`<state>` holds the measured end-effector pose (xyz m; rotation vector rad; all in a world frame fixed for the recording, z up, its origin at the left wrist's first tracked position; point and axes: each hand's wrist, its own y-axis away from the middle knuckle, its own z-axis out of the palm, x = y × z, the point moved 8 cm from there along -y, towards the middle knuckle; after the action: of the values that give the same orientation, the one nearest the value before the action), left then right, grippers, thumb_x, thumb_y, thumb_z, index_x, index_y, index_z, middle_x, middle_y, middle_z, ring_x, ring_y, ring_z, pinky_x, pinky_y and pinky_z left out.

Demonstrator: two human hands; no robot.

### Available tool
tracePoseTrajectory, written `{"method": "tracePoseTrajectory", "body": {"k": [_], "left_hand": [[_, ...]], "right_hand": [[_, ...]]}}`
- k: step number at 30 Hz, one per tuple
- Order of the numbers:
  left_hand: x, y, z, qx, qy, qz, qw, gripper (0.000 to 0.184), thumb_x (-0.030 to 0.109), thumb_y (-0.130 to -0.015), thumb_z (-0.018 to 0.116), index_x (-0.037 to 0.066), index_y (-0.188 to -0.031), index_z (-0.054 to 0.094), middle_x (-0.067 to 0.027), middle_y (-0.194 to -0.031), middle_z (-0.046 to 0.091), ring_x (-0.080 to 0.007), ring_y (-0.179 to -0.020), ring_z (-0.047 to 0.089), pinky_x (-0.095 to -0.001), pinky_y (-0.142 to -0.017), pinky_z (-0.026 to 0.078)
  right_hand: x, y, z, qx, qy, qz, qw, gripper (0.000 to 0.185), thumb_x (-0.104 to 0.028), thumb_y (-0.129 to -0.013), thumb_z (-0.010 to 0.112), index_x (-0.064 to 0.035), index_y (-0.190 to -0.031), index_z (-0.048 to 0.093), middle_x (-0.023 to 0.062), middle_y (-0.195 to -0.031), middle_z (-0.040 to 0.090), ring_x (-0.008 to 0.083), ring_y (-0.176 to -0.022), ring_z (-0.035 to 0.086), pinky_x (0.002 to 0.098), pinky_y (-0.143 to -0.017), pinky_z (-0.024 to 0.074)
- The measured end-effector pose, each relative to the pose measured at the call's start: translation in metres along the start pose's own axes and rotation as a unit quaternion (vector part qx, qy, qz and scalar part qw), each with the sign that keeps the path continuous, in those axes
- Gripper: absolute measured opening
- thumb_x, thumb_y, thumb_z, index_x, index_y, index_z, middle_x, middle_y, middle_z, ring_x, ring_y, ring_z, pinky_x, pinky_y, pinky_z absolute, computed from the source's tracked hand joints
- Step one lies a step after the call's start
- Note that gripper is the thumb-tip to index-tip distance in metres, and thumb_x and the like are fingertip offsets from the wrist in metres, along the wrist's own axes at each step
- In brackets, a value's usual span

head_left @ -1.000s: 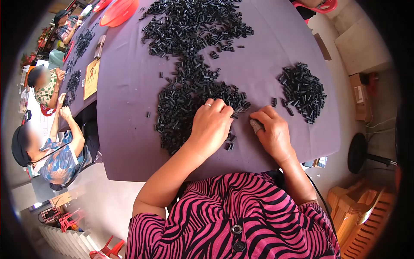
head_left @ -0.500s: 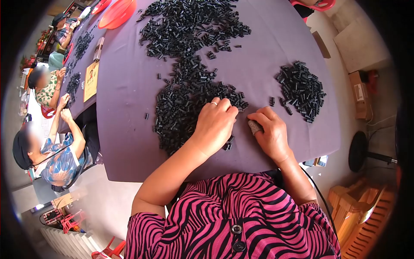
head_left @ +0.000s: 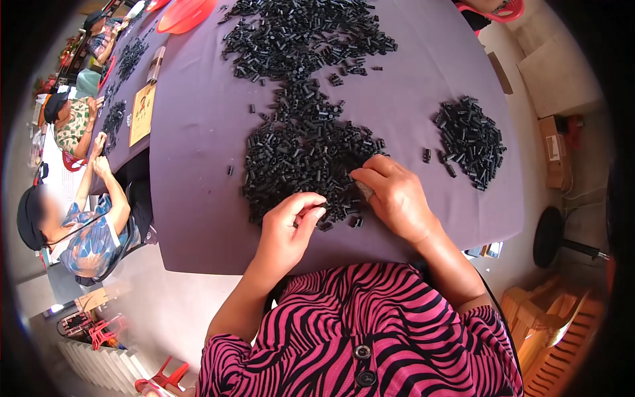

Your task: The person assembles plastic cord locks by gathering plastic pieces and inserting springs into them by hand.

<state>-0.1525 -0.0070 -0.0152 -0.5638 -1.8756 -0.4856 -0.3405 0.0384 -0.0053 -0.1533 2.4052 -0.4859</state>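
A big heap of small black tube-like pieces (head_left: 297, 155) covers the middle of the tablecloth in front of me. At its near edge my left hand (head_left: 288, 228) has thumb and forefinger pinched together; anything between the tips is too small to make out. My right hand (head_left: 397, 198) lies at the heap's right edge, fingers closed and pointing left into the pieces. A grey wrapping (head_left: 364, 190) covers one of its digits. What the right fingertips hold, if anything, is hidden. Farther right lies a smaller pile of the same black pieces (head_left: 471, 142).
The purple-grey cloth (head_left: 198, 198) covers the table. A red basin (head_left: 185, 14) stands at the far left, near a yellow printed card (head_left: 141, 114). Several people, one in a blue patterned shirt (head_left: 99, 245), sit along the left. A wooden chair (head_left: 549, 331) is at the lower right.
My left hand has drawn back toward me and left, off the heap, turning its thumb up. My right hand has moved left and slightly away from me, to the heap's edge.
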Motion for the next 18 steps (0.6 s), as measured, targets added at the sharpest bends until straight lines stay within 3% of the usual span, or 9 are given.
{"method": "tracePoseTrajectory", "body": {"k": [9, 14, 18], "left_hand": [[-0.015, 0.013, 0.012, -0.023, 0.032, -0.02, 0.999, 0.019, 0.0, -0.098, 0.066, -0.001, -0.117, 0.07, -0.0065, -0.104, 0.073, -0.0102, -0.09, 0.069, -0.0263, -0.079, 0.054], [-0.01, 0.018, 0.009, -0.02, 0.039, -0.015, 0.999, 0.018, 0.001, -0.1, 0.064, -0.001, -0.117, 0.069, -0.007, -0.103, 0.073, -0.0112, -0.09, 0.07, -0.0262, -0.079, 0.054], [-0.022, 0.023, 0.013, -0.036, 0.07, -0.035, 0.996, 0.017, 0.004, -0.103, 0.061, -0.001, -0.118, 0.067, -0.0076, -0.1, 0.073, -0.0116, -0.09, 0.069, -0.027, -0.079, 0.055]], "right_hand": [[-0.005, -0.01, 0.024, -0.086, 0.044, 0.038, 0.995, 0.021, 0.0, -0.078, 0.068, -0.0051, -0.099, 0.069, 0.0139, -0.092, 0.063, 0.0361, -0.087, 0.068, 0.0464, -0.074, 0.0563], [0.015, 0.006, 0.005, -0.079, -0.003, 0.097, 0.992, 0.024, 0.005, -0.08, 0.065, -0.0043, -0.102, 0.068, 0.0142, -0.098, 0.066, 0.0402, -0.087, 0.068, 0.0483, -0.076, 0.0554], [0.018, 0.017, -0.011, -0.038, -0.059, 0.138, 0.988, 0.029, 0.004, -0.083, 0.066, -0.0037, -0.111, 0.069, 0.014, -0.105, 0.068, 0.0399, -0.091, 0.069, 0.0441, -0.079, 0.0565]]}}
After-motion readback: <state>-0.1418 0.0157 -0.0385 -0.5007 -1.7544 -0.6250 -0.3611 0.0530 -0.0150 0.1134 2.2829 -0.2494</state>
